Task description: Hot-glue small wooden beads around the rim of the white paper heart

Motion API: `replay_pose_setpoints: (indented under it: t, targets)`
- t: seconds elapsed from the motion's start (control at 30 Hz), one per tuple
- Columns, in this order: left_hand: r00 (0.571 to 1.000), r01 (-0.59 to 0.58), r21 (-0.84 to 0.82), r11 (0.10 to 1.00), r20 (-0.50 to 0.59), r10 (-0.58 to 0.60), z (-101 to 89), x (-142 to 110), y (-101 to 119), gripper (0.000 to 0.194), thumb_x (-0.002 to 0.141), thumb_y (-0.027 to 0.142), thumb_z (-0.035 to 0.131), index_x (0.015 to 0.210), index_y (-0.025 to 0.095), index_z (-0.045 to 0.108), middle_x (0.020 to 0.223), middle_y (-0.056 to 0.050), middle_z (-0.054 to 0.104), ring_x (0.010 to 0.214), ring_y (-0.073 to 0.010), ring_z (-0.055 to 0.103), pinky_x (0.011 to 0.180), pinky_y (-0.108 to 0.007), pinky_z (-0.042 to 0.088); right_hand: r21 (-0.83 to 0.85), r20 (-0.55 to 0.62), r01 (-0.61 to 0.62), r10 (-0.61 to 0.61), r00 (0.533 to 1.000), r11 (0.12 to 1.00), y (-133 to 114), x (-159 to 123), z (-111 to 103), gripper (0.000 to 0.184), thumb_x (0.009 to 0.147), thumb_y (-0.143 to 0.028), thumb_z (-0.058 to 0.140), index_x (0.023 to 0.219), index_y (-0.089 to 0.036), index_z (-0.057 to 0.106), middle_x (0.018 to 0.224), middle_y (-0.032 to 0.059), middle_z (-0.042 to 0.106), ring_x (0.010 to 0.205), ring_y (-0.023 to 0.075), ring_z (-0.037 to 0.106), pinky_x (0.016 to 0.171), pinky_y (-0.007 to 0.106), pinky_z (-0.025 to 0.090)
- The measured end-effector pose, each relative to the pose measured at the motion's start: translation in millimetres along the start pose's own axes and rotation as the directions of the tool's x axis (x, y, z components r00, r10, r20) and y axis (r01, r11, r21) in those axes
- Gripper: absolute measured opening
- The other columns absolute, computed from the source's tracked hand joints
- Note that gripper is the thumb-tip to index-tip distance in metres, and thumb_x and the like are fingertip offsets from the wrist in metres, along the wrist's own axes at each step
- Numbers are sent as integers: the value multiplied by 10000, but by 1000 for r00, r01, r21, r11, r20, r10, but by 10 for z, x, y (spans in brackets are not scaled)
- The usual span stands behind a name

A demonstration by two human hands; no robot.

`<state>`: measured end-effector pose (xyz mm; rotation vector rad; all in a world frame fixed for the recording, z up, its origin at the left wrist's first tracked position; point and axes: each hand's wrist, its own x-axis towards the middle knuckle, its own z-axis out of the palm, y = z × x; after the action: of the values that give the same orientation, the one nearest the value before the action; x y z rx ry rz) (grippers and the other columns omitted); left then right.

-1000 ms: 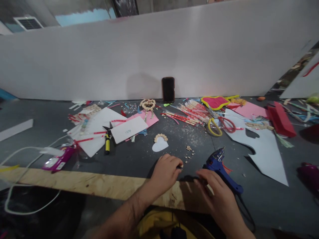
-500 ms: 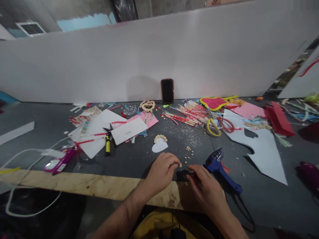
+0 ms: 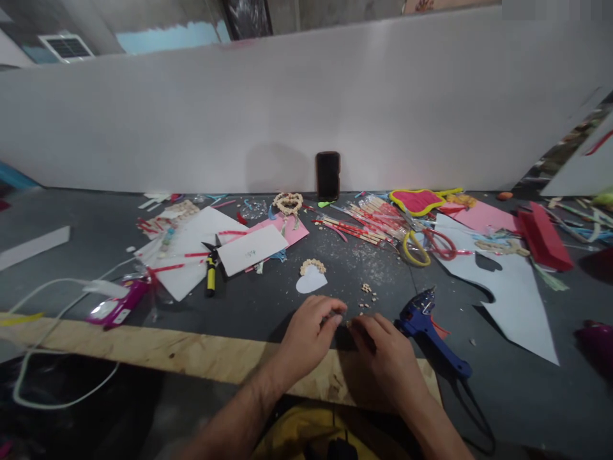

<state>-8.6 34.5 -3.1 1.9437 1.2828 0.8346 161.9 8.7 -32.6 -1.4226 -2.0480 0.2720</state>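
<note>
Just in front of the table edge, my left hand (image 3: pixel 313 329) is curled, its thumb and index finger a little apart with nothing visible between them. Close beside it, my right hand (image 3: pixel 383 348) pinches a small pale wooden piece (image 3: pixel 349 324) at its fingertips. Beyond my hands lies a white paper heart (image 3: pixel 311 280), with a curved row of small wooden pieces (image 3: pixel 313 264) along its top. Several loose wooden pieces (image 3: pixel 366 289) are scattered ahead of my right hand. A blue glue gun (image 3: pixel 428 329) rests right of that hand.
Yellow-and-red-handled scissors (image 3: pixel 416 250) lie beyond the glue gun, near cut white paper (image 3: pixel 517 300). Wrapped sticks (image 3: pixel 368 220) and a phone (image 3: pixel 328 176) are at the back. Cutters (image 3: pixel 211 275), a white card (image 3: pixel 251 249) and a purple glue gun (image 3: pixel 119 305) are leftward.
My right hand has moved left, close to my left fingertips. The small wooden piece that was at my left fingertips now appears in my right. The view has shifted slightly.
</note>
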Motion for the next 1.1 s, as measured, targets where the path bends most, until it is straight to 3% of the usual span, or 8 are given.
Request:
replay_pose_setpoints:
  t: [0.1, 0.2, 0.3, 0.47, 0.57, 0.7, 0.83, 1.1]
  targets:
    - [987, 78, -17, 997, -143, -79, -30, -9, -79, 428, 812, 125, 483, 1225, 231, 446, 1075, -50, 599, 857, -159, 556, 837, -323, 442, -38, 15, 8, -7, 1000, 999, -21, 18, 43, 175, 892, -207, 442, 854, -207, 613, 803, 46, 657, 724, 157, 615, 644, 256, 487]
    - [975, 67, 14, 998, -212, -62, -61, -30, -127, 559, 786, 110, 492, 1307, 248, 345, 1199, -78, 527, 910, -172, 547, 865, -354, 433, -94, 39, 15, -11, 999, 996, -39, 48, 91, 182, 886, -216, 464, 812, -215, 630, 788, 43, 657, 736, 178, 585, 662, 288, 470]
    - [966, 46, 29, 999, -257, -37, -104, -53, -140, 602, 794, 110, 479, 1346, 255, 286, 1224, -92, 500, 957, -182, 538, 879, -361, 430, -152, 57, 12, -3, 998, 988, -44, 67, 117, 191, 885, -229, 474, 810, -215, 650, 799, 57, 655, 769, 210, 548, 700, 336, 449]
    - [903, 50, 52, 997, -428, -23, -197, -37, -182, 575, 841, 181, 470, 1369, 220, 246, 1213, -113, 503, 940, -176, 547, 873, -345, 434, -202, 87, 13, 5, 996, 979, -36, 54, 110, 171, 878, -228, 497, 823, -215, 659, 828, 55, 650, 799, 216, 526, 744, 358, 433]
    - [932, 51, 128, 990, -363, -1, -218, -4, -210, 479, 838, 184, 474, 1303, 213, 364, 1190, -102, 528, 965, -191, 545, 880, -359, 432, -215, 94, 19, 1, 996, 976, -21, 29, 98, 149, 876, -236, 503, 859, -211, 648, 855, 57, 652, 806, 217, 539, 742, 363, 437]
    - [991, -37, 246, 969, -116, 67, -156, 23, -186, 325, 829, 150, 476, 1146, 202, 525, 1142, -84, 578, 1062, -222, 506, 935, -392, 396, -210, 92, 26, -7, 996, 977, 12, -19, 91, 142, 874, -236, 500, 921, -185, 624, 915, 77, 655, 829, 232, 548, 753, 384, 452]
    - [995, -96, 248, 964, 51, 86, -54, 29, -113, 247, 826, 151, 493, 1050, 200, 587, 1076, -70, 611, 1030, -218, 520, 920, -379, 402, -190, 89, 26, -9, 996, 981, 51, -61, 86, 131, 870, -187, 493, 834, -169, 618, 865, 83, 655, 799, 229, 552, 727, 383, 474]
    - [993, -94, 270, 958, 95, 71, -18, 67, -47, 228, 849, 160, 463, 1029, 188, 599, 1065, -67, 611, 1018, -214, 515, 912, -369, 388, -139, 80, 62, -51, 995, 988, 81, -134, 65, 202, 837, -86, 485, 936, -157, 646, 971, 95, 663, 868, 226, 572, 788, 383, 484]
